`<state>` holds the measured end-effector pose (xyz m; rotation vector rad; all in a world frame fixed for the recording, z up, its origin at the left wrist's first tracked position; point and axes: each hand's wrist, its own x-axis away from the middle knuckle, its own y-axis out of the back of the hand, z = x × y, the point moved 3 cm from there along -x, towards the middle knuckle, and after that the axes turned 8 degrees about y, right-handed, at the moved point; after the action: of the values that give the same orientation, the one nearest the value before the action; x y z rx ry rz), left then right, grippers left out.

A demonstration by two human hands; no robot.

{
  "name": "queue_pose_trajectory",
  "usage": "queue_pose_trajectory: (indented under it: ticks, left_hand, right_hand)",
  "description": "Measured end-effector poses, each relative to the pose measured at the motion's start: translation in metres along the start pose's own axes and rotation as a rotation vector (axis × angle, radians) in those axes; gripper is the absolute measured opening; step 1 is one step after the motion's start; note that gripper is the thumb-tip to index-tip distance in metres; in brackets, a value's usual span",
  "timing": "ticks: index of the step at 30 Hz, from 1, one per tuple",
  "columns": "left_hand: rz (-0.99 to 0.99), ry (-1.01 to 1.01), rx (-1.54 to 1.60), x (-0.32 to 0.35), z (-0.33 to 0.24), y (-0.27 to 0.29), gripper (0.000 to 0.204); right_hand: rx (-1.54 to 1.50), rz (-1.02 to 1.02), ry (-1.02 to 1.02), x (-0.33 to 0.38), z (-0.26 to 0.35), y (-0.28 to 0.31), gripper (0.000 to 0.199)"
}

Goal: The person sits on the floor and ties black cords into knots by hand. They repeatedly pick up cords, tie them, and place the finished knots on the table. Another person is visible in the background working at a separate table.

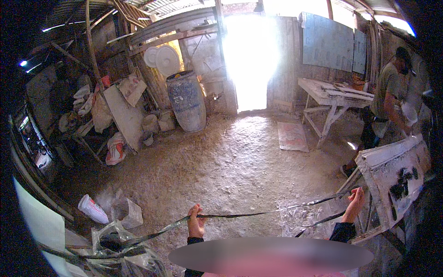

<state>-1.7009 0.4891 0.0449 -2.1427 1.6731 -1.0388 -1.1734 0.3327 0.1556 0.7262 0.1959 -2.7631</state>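
A long dark strip (240, 214), thin like a cord or twisted band, stretches across in front of me. My left hand (197, 222) is closed round it near the middle. To the left the strip runs on down to a crumpled clear plastic bag (108, 237) with something dark inside. My right hand (354, 205) is raised at the right, its fingers closed on the strip's other stretch. From there a second length (323, 220) hangs back down toward me. What the strip is made of cannot be made out.
A whitened wooden stand (392, 180) is close by my right hand. Beyond it a person (392, 92) bends with a white container. A work table (332, 94), a blue barrel (187, 101), sacks (115, 148) and a bright doorway stand farther off. A white tub (127, 212) lies at left.
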Motion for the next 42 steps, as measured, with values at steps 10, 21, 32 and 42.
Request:
queue_pose_trajectory:
  ticks: [10,21,32,42]
  left_hand:
    - [-0.041,-0.079,0.048,-0.002,-0.002,0.004,0.017]
    - [-0.118,-0.171,-0.461,-0.046,0.065,0.066,0.014]
    - [-0.343,0.648,-0.607,-0.031,0.174,0.190,0.054]
    - [-0.412,0.740,-0.748,-0.018,0.188,0.211,0.085]
  right_hand:
    - [0.019,-0.010,-0.025,0.001,0.001,0.001,0.031]
    - [0.142,0.109,0.053,0.011,0.012,-0.014,0.032]
    - [0.001,0.033,0.022,0.013,0.005,-0.019,0.032]
    - [0.118,0.049,0.088,0.019,0.009,-0.028,0.030]
